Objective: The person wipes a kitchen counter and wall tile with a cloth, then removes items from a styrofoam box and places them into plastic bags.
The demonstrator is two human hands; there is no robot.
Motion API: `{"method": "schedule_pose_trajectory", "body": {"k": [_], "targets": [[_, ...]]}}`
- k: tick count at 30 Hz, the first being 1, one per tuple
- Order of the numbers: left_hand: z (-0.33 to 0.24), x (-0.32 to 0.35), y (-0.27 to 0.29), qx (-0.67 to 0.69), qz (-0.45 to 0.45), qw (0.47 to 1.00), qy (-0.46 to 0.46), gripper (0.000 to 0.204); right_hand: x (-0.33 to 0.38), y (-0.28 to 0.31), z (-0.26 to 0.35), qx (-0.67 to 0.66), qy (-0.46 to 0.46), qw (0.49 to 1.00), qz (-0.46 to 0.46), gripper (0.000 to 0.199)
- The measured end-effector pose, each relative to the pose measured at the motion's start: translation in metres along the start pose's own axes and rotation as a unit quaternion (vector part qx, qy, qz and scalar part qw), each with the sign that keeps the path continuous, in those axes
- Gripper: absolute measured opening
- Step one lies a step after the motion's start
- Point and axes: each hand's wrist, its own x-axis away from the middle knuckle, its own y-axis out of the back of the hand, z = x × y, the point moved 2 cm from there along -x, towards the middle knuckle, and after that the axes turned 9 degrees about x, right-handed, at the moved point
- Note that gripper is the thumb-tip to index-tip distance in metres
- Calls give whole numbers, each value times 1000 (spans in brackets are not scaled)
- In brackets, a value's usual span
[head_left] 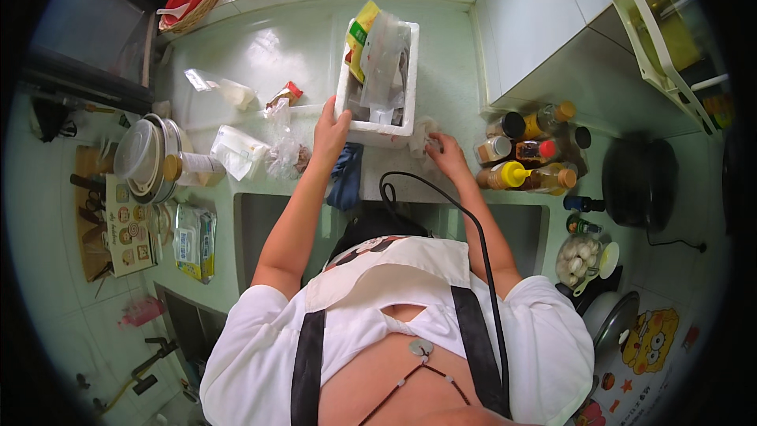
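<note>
A white foam box [412, 71] stands on the pale green countertop in front of me. Inside it are clear plastic bags [384, 59] and a yellow and green packet [363, 31] that sticks up past the rim. My left hand [330, 132] grips the box's near left corner, its thumb along the outer wall. At the near right corner, my right hand [448, 155] is closed on a crumpled whitish cloth [426, 134] lying against the counter. A blue cloth [344, 177] hangs over the counter's front edge by my left wrist.
Several sauce bottles [536, 150] crowd the counter at right, near a black appliance [640, 181]. To the left lie plastic bags [239, 151] and a small red packet [285, 95]. Stacked bowls [150, 154] and a jar [193, 168] stand farther left. A black cable [477, 229] crosses my right arm.
</note>
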Motion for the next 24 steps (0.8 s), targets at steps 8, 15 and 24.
{"method": "schedule_pose_trajectory", "body": {"k": [8, 15, 24], "targets": [[-59, -21, -20, -247, -108, 928, -257, 48, 2, 14, 13, 36, -49, 998, 20, 37], [-67, -70, -48, -296, -46, 938, -175, 60, 9, 22, 20, 2, -69, 996, -56, 34], [-68, -58, -56, -390, -58, 896, -205, 51, 21, 18, 24, 33, -99, 987, -119, 30]]}}
